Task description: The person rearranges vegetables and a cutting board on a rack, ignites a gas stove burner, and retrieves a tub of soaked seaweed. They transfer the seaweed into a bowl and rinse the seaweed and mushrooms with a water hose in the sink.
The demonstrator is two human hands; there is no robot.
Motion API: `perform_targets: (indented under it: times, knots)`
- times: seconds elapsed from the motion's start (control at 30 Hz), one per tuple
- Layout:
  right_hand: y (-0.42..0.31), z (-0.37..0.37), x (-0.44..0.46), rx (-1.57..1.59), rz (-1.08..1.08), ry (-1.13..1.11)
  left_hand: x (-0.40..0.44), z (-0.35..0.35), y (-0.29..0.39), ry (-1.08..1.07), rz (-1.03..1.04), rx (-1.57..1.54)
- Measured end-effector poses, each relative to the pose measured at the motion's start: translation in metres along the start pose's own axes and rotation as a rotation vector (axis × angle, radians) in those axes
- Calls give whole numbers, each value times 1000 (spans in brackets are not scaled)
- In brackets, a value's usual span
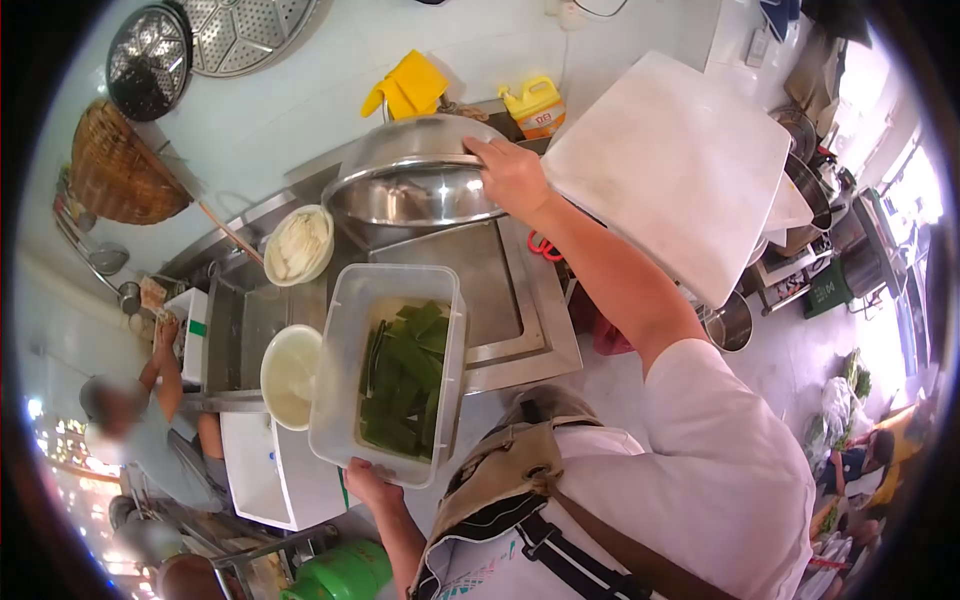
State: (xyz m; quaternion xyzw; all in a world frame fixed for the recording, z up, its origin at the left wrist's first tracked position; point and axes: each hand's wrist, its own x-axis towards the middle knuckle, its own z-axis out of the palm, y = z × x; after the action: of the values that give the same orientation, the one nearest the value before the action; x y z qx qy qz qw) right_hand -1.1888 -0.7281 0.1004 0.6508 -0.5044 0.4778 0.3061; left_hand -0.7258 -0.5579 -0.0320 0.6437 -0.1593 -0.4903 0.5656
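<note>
Round cream bowl (292, 377), pale liquid inside: just left of the translucent rectangular plastic tub (340, 390), which holds dark-green flat strips (408, 375). Left hand (372, 483): gripping tub's near end. Round silver metal basin (415, 180): tilted, beyond tub. Right hand (512, 178): clasping basin's rim.

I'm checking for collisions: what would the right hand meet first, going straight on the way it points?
Beyond the metal bowl it grips, the right hand would probably meet the yellow draped item; depth is unclear.
</note>
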Motion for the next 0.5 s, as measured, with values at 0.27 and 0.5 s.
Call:
perform_targets:
  times: [0.27,0.5]
  knots:
    - [-3,-33,21,50,87,103,5,-5,-6,-101,31,-74]
    - [-9,-80,47,121,331,200,-1,-2,0,-157,5,-122]
